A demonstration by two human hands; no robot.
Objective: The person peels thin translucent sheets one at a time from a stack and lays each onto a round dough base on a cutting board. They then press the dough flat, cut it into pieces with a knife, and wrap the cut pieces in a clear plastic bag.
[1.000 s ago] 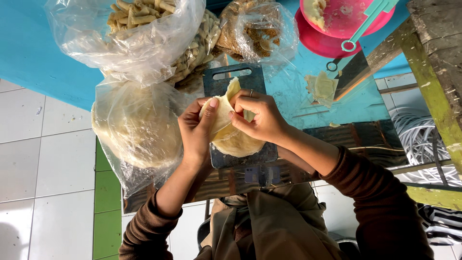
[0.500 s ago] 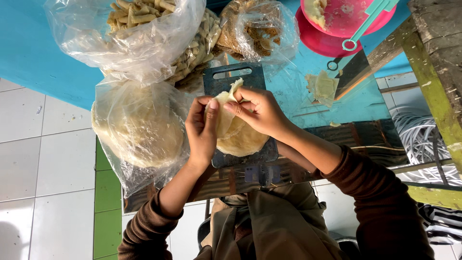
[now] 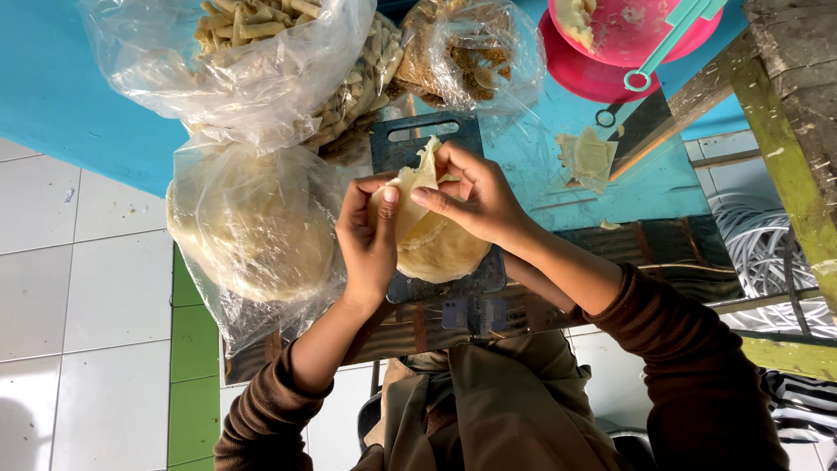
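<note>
Head view: left hand [image 3: 370,240] and right hand [image 3: 475,196] close together, both pinched on a thin, pale, floppy pastry sheet [image 3: 417,187], peeling it up off a round stack of wrappers [image 3: 440,249]. Stack resting on a dark, rectangular plastic cutting board [image 3: 423,139] with a slotted handle, on the blue worktop [image 3: 61,96]. At 9 o'clock of the hands, a clear crinkled bag of round wrappers [image 3: 253,227]. At 11 o'clock, a bag of rolled pastry sticks [image 3: 253,39]. At 1 o'clock, a glossy pink bowl [image 3: 628,35], perhaps plastic.
</note>
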